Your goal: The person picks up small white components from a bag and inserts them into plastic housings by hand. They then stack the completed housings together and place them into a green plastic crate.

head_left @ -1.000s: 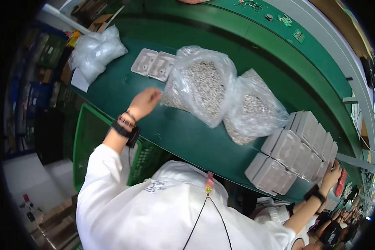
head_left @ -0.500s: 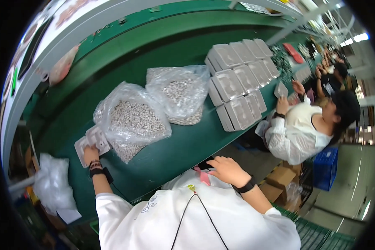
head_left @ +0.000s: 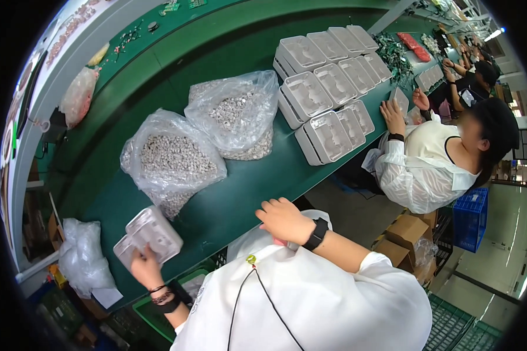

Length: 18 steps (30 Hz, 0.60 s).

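My left hand (head_left: 146,268) grips a pale translucent plastic tray (head_left: 158,233) with moulded hollows. A second tray (head_left: 122,250) overlaps it from behind on the left; I cannot tell whether my fingers hold that one too. Both are at the table's near left edge. My right hand (head_left: 285,220) hovers by the front edge with its fingers loosely bent and apart, nothing visible in them. Beyond my left hand lies an open clear bag (head_left: 175,155) full of small whitish parts. A second such bag (head_left: 231,114) lies behind it to the right.
Stacks of moulded trays (head_left: 334,134) stand on the right of the green table (head_left: 240,193). Past them a co-worker (head_left: 427,158) handles a tray. At the left edge hangs a bundle of clear plastic (head_left: 88,257). A green crate (head_left: 152,310) is below my left arm.
My left hand has drawn the trays back from beside the front bag toward me. My right hand has moved left and slightly up. The view has shifted a little.
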Tool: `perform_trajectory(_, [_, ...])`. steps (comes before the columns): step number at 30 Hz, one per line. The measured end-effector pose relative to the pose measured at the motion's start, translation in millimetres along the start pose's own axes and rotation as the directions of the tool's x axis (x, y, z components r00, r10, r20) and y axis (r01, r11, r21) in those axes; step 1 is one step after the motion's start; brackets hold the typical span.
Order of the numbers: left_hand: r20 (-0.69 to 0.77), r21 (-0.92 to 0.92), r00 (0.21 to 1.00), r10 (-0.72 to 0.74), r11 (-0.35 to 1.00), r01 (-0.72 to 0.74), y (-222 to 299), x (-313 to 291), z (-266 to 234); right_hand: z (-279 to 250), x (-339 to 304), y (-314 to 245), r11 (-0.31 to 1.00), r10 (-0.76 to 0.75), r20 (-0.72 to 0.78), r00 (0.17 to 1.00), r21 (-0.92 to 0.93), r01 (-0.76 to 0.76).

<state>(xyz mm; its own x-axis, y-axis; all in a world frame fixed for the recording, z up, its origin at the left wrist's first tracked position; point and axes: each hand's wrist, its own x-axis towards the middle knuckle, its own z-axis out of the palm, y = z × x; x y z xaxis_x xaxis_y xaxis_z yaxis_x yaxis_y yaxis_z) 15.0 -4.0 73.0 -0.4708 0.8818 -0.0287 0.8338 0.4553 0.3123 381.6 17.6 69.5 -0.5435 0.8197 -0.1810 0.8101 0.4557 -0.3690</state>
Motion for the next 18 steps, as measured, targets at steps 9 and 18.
perform_trajectory(9, [0.194,-0.137,0.939,0.283,0.956,-0.26,158,-94,139,-8,-28,69,0.966,-0.239,0.056,0.97,-0.089,0.243])
perform_trajectory(18, [0.411,-0.022,0.905,0.106,0.994,-0.106,241,-98,209,17,-55,118,0.922,-0.369,0.134,0.92,-0.072,0.38])
